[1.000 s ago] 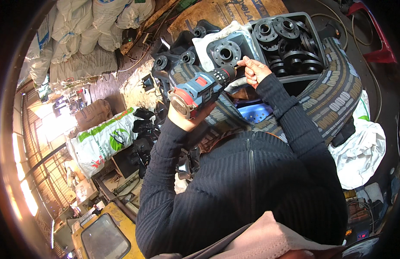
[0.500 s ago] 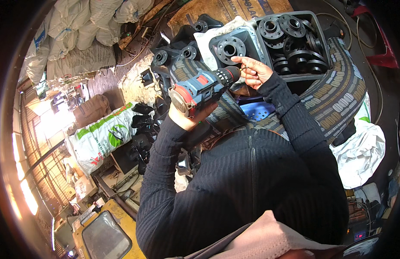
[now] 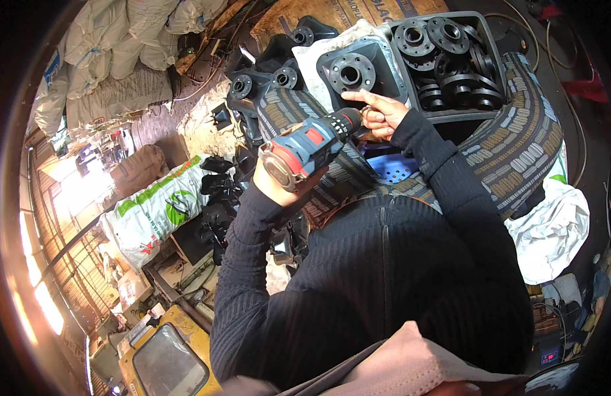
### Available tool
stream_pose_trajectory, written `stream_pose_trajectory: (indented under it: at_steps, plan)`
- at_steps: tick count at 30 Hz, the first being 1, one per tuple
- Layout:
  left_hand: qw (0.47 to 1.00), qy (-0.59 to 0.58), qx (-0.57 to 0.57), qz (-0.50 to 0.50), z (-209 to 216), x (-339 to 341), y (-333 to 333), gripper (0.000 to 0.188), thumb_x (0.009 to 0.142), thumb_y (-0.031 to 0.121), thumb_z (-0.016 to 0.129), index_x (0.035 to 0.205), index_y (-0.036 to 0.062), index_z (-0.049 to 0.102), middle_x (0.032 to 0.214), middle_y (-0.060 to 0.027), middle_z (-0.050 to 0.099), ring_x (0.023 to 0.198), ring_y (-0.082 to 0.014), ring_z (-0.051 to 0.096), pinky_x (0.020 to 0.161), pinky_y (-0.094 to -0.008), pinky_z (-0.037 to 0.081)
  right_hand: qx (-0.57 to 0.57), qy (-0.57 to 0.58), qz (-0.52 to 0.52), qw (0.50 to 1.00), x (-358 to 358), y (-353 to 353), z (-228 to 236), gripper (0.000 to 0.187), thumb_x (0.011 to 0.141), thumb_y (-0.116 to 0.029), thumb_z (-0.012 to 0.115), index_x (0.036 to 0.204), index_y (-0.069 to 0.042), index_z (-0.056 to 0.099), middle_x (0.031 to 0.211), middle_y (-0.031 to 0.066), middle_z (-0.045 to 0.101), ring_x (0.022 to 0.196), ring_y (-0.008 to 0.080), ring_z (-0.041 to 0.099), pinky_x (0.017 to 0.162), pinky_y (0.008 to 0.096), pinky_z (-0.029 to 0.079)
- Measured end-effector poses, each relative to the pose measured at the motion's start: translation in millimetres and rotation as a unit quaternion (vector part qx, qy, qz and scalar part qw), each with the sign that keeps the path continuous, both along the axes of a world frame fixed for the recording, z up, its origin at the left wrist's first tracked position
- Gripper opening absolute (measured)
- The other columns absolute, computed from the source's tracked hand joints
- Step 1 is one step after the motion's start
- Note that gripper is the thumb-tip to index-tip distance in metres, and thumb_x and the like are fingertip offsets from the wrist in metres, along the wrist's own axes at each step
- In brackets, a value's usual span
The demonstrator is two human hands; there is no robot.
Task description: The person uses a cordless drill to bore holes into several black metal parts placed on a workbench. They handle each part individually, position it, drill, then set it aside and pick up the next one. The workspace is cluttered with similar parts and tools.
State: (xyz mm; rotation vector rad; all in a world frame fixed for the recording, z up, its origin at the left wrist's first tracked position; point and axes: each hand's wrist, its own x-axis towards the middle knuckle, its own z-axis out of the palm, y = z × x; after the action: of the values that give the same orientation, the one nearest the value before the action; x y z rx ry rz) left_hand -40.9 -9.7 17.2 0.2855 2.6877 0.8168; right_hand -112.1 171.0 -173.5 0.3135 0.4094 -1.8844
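Blue and red plastic is covering the body of the cordless drill (image 3: 310, 146), which is sitting in front of the person's chest, above the patterned cloth (image 3: 516, 142) draped over the lap. The left hand (image 3: 274, 187) is clenched around the drill's grip from below, with the rear cap facing the camera. The drill's long axis is running from lower left to upper right, so the black chuck (image 3: 346, 121) is pointing toward the right hand and, beyond it, toward the dark flanged casting (image 3: 350, 72).

The right hand (image 3: 379, 113) is lying just at the chuck end, fingers pinched together with the forefinger stretched out to the left over the nose of the tool. Whether it is holding a bit or a fastener cannot be told; the fingertips are hiding that point. The right hand is the nearer of the two to the casting, which is resting just beyond the fingers on a white sack (image 3: 322, 56).

The casting is showing a round flange with a centre bore and small holes around it, dull black and greasy-looking. A grey crate (image 3: 488, 63) of similar black flanged parts (image 3: 444, 56) is standing just to its right. More black parts (image 3: 266, 82) are lying to the left.
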Motion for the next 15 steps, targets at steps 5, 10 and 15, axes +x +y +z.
stream_pose_trajectory:
  at_steps: [5,10,15]
  plan:
    - [0.998,0.027,-0.061,-0.022,-6.9,-13.3,-23.2,0.037,0.071,0.016,0.071,0.106,0.0071,0.059,0.098,-0.0092,0.062,0.09,-0.0257,0.06,0.08,-0.0351,0.048,0.249,0.074,-0.143,0.955,-5.0,2.1,-35.9,0.03,0.086,-0.037,0.058,0.096,-0.009,0.058,0.052,-0.0074,0.036,0.037,0.0011,0.027,0.032,0.0183,0.019]
    - [0.991,-0.07,-0.052,0.105,-18.1,-16.9,-33.6,0.043,0.071,0.022,0.073,0.107,0.0047,0.057,0.101,-0.0106,0.063,0.092,-0.0247,0.062,0.082,-0.0339,0.049,0.297,0.126,-0.232,0.918,-19.5,-19.1,-55.6,0.028,0.079,-0.026,0.07,0.09,-0.003,0.058,0.065,-0.0032,0.053,0.053,0.003,0.045,0.047,0.0173,0.036]
    - [0.987,-0.113,-0.078,0.087,-30.8,-25.8,-41.7,0.041,0.071,0.017,0.072,0.107,0.0051,0.057,0.1,-0.0102,0.063,0.09,-0.0237,0.062,0.081,-0.0334,0.049,0.305,0.179,-0.211,0.911,-19.3,-30.6,-79.7,0.022,0.079,-0.017,0.07,0.087,0.0,0.059,0.08,0.0021,0.061,0.071,0.0067,0.055,0.065,0.019,0.043]
